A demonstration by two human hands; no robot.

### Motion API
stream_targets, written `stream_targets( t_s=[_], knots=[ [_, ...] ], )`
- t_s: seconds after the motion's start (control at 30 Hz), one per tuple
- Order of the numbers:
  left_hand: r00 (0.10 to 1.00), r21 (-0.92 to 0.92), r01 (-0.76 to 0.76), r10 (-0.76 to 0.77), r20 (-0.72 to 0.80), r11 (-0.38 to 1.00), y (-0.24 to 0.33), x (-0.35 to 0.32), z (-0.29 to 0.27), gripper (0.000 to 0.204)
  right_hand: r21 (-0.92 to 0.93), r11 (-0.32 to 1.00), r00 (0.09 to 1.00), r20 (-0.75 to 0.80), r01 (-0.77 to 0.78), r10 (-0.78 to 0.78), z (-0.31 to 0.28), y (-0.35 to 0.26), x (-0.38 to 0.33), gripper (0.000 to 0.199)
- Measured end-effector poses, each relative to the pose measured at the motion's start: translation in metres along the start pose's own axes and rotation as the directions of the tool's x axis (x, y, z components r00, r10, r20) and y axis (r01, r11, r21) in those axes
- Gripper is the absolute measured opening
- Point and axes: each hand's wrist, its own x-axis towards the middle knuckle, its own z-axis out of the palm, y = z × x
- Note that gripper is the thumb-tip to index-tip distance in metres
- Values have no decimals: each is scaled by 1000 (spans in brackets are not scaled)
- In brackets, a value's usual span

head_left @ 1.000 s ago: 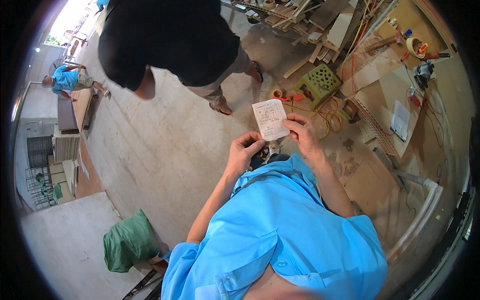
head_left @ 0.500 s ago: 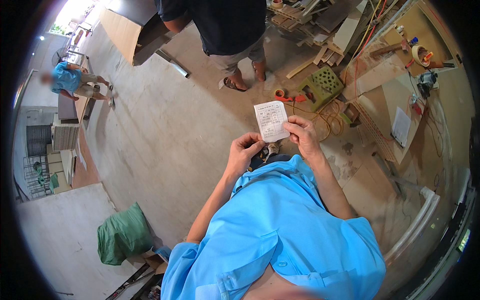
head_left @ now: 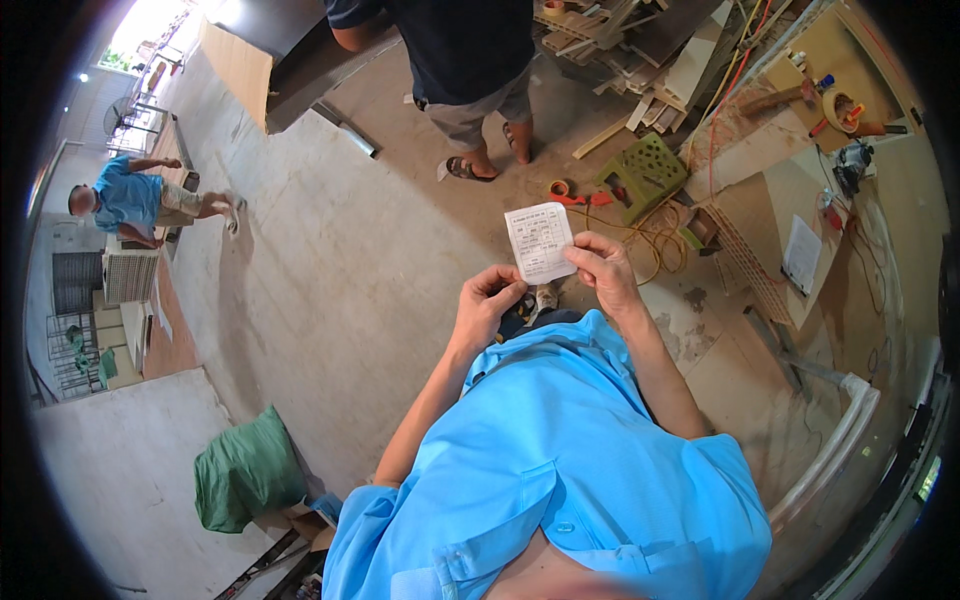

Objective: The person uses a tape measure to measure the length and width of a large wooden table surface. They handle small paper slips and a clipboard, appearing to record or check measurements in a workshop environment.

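Note:
A small white paper slip (head_left: 540,240) with rounded corners, printed lines and handwriting is held up in front of my body. My left hand (head_left: 490,303) pinches its lower left corner between thumb and fingers. On the slip's right edge, my right hand (head_left: 605,270) grips with the thumb laid over the front. The slip faces me and tilts slightly. Below it, parts of my shoes and dark trousers show beyond the hem of my blue shirt.
A green plastic stool (head_left: 643,177) stands ahead right beside tape rolls and a coiled yellow hose (head_left: 655,250). Scrap boards (head_left: 640,60) pile behind it. One person (head_left: 460,90) stands ahead; another person (head_left: 140,195) is at far left. A green sack (head_left: 248,470) lies near left.
The person in blue at far left has walked nearer, legs now in a wide stride. The standing person ahead has shifted slightly. My hands and the slip have barely moved.

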Motion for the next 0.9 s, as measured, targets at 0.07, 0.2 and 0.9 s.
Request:
stream_targets(
  t_s=[0.07,0.2,0.9],
  knots=[
    [1000,0,1,-1,5,1000,0,1,-2,11,8,1000,1000,-4,7,-7,1,1,0,9],
    [999,26,19,-20,32,999,3,3,-5,11,6,1000,1000,-19,21,-20,2,2,-2,9],
    [954,83,49,-71,290,995,30,29,-35,11,-15,993,945,-307,119,-117,41,13,-31,16]
  ],
)
